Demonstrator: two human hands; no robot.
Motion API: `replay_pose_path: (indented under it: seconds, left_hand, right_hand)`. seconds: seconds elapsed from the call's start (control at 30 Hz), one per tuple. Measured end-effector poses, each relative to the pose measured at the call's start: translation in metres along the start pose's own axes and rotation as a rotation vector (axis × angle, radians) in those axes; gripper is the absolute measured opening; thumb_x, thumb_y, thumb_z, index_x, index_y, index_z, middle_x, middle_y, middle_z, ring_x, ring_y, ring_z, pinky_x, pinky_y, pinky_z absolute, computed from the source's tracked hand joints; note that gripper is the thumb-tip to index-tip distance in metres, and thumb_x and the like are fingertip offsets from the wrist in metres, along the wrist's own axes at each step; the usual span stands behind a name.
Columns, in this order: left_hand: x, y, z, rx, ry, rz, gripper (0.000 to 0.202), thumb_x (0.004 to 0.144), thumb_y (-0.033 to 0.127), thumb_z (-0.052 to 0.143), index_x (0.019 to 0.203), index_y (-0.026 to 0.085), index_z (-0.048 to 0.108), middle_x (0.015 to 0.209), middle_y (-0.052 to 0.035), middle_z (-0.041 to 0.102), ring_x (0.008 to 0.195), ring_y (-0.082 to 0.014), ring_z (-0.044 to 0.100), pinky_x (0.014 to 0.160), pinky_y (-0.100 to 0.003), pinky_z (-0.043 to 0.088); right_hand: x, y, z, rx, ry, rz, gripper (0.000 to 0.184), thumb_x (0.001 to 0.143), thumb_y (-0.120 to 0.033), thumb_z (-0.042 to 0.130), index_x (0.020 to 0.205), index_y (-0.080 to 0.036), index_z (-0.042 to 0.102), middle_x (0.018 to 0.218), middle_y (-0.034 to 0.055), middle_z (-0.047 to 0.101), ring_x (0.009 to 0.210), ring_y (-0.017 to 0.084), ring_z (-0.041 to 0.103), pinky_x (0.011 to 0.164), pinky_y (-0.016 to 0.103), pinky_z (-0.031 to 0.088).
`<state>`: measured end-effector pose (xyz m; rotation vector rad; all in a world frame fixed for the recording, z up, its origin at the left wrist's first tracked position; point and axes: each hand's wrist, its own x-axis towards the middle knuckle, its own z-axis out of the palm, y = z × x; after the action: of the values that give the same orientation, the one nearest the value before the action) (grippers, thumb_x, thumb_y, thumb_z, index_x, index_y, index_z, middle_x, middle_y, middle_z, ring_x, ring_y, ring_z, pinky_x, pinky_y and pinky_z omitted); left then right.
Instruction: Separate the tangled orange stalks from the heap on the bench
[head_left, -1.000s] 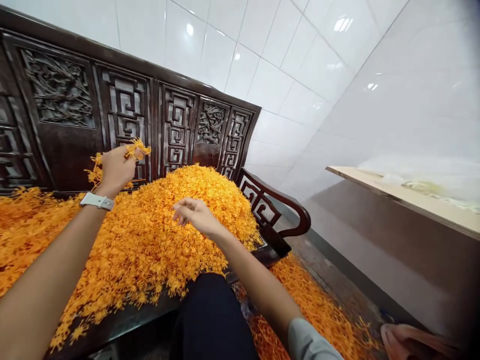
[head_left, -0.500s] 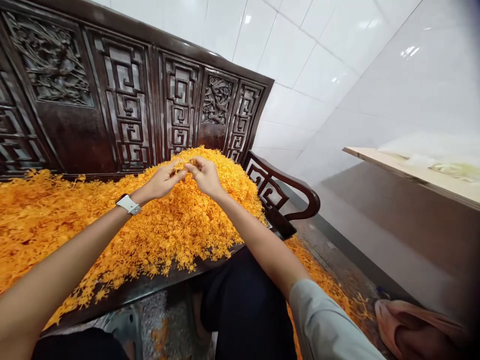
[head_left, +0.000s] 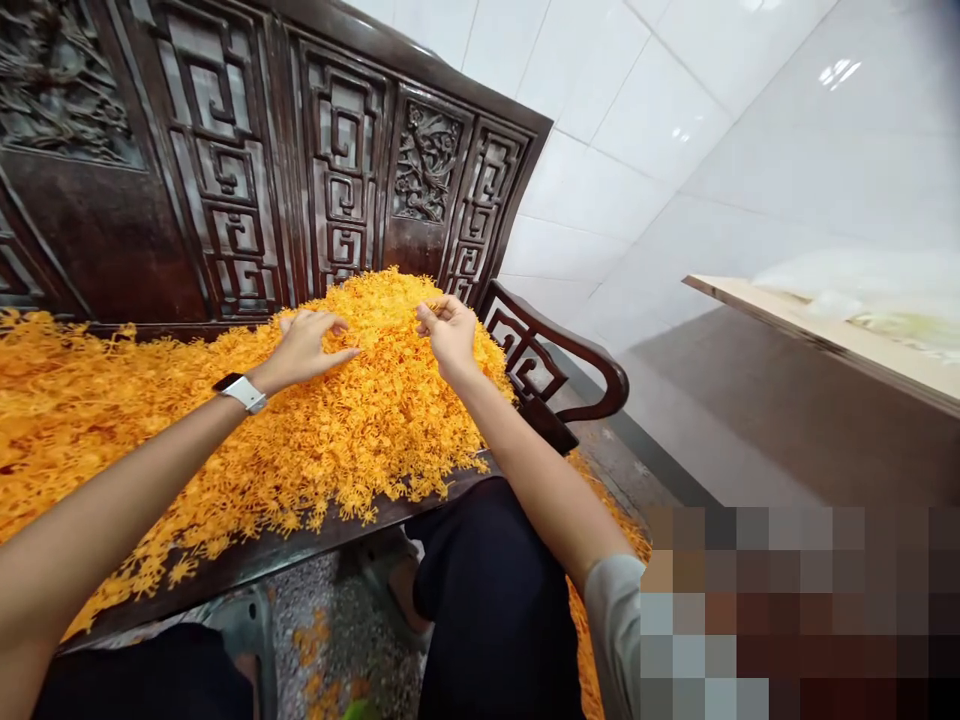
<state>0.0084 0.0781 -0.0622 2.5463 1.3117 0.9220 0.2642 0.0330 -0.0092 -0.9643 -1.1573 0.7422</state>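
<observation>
A big heap of small orange plastic pieces (head_left: 352, 400) covers the seat of a dark carved wooden bench (head_left: 330, 190). My left hand (head_left: 304, 345), with a white watch on its wrist, hovers just over the heap with thumb and fingers pinched together. My right hand (head_left: 448, 330) is beside it over the top of the heap, fingers curled in a pinch. What either pinch holds is too small to make out. The two hands are a little apart.
The bench armrest (head_left: 559, 365) curves at the right. More orange pieces lie on the floor (head_left: 600, 500) beside it. A light wooden board (head_left: 817, 330) sticks out at the right against white tiled walls. My dark trouser legs (head_left: 487, 600) are below.
A second ago my left hand was raised with a clump of orange pieces. Both hands then met over the heap, and have now drawn slightly apart. The view has tilted downward.
</observation>
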Motion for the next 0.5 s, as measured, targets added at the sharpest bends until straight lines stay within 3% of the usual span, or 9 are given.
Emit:
replay_pose_path:
  seconds: [0.13, 0.27, 0.5]
  left_hand:
    - [-0.001, 0.005, 0.000, 0.211, -0.030, 0.103, 0.058, 0.098, 0.069, 0.060, 0.132, 0.022, 0.069, 0.132, -0.0168, 0.069, 0.123, -0.0402, 0.058, 0.109, -0.056, 0.036]
    - [-0.003, 0.005, 0.002, 0.250, -0.028, 0.091, 0.063, 0.108, 0.058, 0.045, 0.156, 0.020, 0.054, 0.145, -0.0202, 0.064, 0.129, -0.0408, 0.057, 0.108, -0.052, 0.037]
    - [-0.006, -0.026, -0.019, 0.410, 0.067, 0.068, 0.061, 0.112, 0.051, 0.031, 0.155, 0.014, 0.054, 0.131, -0.0164, 0.072, 0.116, -0.0346, 0.062, 0.096, -0.044, 0.040]
  right_hand:
    - [0.007, 0.009, -0.010, 0.085, 0.017, 0.014, 0.019, 0.094, -0.025, 0.072, 0.085, -0.023, 0.055, 0.075, -0.0022, 0.066, 0.065, 0.010, 0.062, 0.065, 0.027, 0.053]
    - [0.020, 0.011, -0.024, 0.177, 0.117, 0.004, 0.025, 0.095, -0.033, 0.076, 0.091, -0.024, 0.052, 0.079, -0.0024, 0.067, 0.070, 0.010, 0.065, 0.073, 0.028, 0.056]
    - [0.030, 0.007, -0.043, 0.306, 0.186, 0.017, 0.031, 0.093, -0.036, 0.079, 0.091, -0.025, 0.050, 0.078, -0.0041, 0.065, 0.070, 0.009, 0.064, 0.076, 0.026, 0.056]
